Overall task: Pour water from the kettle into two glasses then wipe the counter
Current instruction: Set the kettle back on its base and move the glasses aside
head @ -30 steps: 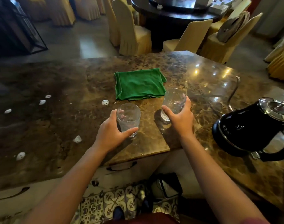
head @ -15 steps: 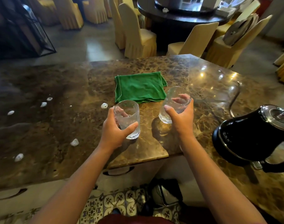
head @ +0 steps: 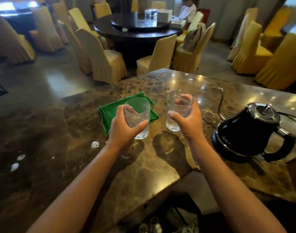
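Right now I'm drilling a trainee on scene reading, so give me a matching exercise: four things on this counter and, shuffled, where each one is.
Things:
1. left glass
2. right glass
3. green cloth
4. kettle

Places:
A. standing at the counter's right side, untouched
B. held in the right hand
C. lying flat behind the glasses
D. held in the left hand

Pairs: 1-D, 2-B, 3-C, 4-A

Restaurant banquet hall, brown marble counter (head: pixel 160 165) in front, dark round dining table (head: pixel 135 31) at 12 o'clock, yellow-covered chairs (head: pixel 101 59) from 10 to 2 o'clock
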The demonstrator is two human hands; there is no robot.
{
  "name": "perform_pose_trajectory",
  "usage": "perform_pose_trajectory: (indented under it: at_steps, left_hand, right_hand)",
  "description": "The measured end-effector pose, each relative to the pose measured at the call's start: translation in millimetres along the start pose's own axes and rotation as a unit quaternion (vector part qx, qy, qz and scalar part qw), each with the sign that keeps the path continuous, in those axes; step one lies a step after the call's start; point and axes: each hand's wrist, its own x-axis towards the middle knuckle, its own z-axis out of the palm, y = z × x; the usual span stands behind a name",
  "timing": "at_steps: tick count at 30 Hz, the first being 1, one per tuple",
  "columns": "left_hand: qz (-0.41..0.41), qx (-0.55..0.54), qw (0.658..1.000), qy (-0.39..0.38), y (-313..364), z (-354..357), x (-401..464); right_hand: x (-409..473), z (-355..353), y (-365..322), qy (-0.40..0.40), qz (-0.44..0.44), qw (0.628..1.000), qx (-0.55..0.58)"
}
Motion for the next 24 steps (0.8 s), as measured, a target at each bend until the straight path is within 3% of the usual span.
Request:
perform_pose_trajectory:
  at_steps: [12, 24]
  left_hand:
    - [0.054, -0.027, 0.996, -0.064, 8, 48, 97]
    - [0.040, 0.004, 0.997, -0.067, -7, 125, 176]
  right_hand:
    - [44, -10, 2, 0.123, 0.010, 0.990, -0.064]
    - [129, -16, 66, 0.103, 0.072, 0.989, -0.075]
